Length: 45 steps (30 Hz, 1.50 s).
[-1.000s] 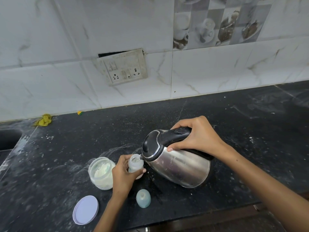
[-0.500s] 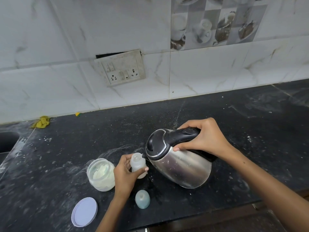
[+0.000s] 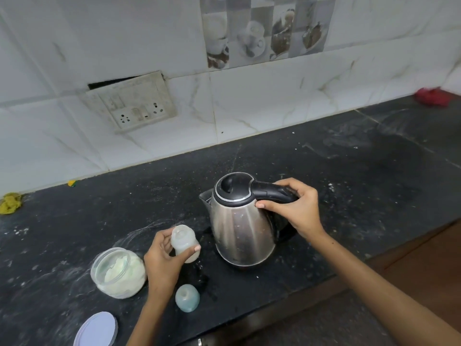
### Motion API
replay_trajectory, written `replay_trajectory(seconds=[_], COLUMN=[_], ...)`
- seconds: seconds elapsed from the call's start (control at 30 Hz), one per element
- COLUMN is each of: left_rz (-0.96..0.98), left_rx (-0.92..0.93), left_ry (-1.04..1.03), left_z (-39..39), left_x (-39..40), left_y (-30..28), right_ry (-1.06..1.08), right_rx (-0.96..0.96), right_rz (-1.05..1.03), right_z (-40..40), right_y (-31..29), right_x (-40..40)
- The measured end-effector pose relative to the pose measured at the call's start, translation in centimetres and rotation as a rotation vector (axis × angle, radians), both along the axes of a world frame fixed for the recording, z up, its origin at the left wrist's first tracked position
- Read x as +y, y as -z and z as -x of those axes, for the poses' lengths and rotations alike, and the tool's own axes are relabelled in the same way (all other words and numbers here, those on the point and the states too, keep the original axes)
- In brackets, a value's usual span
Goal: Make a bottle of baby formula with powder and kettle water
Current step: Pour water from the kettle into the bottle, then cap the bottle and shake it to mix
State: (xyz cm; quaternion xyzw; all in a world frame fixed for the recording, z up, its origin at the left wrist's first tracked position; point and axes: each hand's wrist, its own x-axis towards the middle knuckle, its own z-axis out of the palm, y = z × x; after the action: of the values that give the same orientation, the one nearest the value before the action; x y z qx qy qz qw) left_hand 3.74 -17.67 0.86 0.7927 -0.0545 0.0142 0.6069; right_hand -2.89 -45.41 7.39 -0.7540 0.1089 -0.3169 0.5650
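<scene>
While we steady the upright steel kettle with black handle (image 3: 243,221) on the black stone bench (image 3: 349,183), right hand (image 3: 294,211) clenched round its handle, our left hand (image 3: 163,260) clasps the small translucent baby bottle (image 3: 185,243) just beside it, tilted, seemingly to check the fill.

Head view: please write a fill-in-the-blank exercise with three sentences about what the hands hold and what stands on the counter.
1. The right hand grips the ____ of the kettle.
2. The left hand holds the small ____, with no cap on it.
3. The open jar of powder stands on the ____ side of the left hand.

Missing words: handle; bottle; left
</scene>
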Motion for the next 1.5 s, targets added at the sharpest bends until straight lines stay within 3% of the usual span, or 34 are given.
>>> replay_trajectory(seconds=[0.23, 0.37, 0.5, 0.63, 0.7, 0.83, 0.93, 1.0, 1.23, 1.4, 1.5], left_rz=[0.014, 0.025, 0.027, 0.047, 0.073, 0.085, 0.08, 0.085, 0.066, 0.088, 0.064], left_rx=[-0.048, -0.068, -0.121, -0.124, -0.101, -0.06, -0.032, -0.015, -0.022, -0.046, -0.017], left_ry=[-0.028, -0.045, -0.062, -0.124, -0.145, -0.137, -0.129, -0.125, -0.1, -0.04, 0.121], left_z=[1.0, 2.6, 4.8, 7.1, 7.9, 8.6, 8.5, 8.2, 7.2, 7.0, 6.2], left_x=[1.1, 2.4, 4.0, 6.5, 7.8, 9.7, 10.7, 11.2, 10.6, 10.2, 11.6], left_y=[-0.9, -1.6, -2.6, -2.4, -2.1, -0.9, 0.5, 1.3, 4.1, 5.4, 5.9], right_ry=[0.124, 0.203, 0.359, 0.227, 0.063, -0.306, -0.428, -0.436, -0.318, -0.223, -0.133], right_rx=[-0.019, -0.012, -0.19, -0.316, -0.239, 0.12, 0.44, 0.549, 0.579, 0.554, 0.517], right_rz=[0.015, 0.171, 0.407, 0.491, 0.518, 0.535, 0.546, 0.586, 0.668, 0.564, 0.447], right_z=[0.6, 1.2, 3.3, 5.6, 6.1, 5.7, 4.8, 4.3, 3.6, 3.5, 3.8], right_y=[2.8, 2.5, 1.9, 2.3, 4.0, 8.1, 10.1, 10.8, 12.3, 12.2, 11.8], right_x=[1.2, 1.6, 3.2, 7.3, 10.1, 15.2, 18.0, 19.5, 21.4, 21.4, 21.1])
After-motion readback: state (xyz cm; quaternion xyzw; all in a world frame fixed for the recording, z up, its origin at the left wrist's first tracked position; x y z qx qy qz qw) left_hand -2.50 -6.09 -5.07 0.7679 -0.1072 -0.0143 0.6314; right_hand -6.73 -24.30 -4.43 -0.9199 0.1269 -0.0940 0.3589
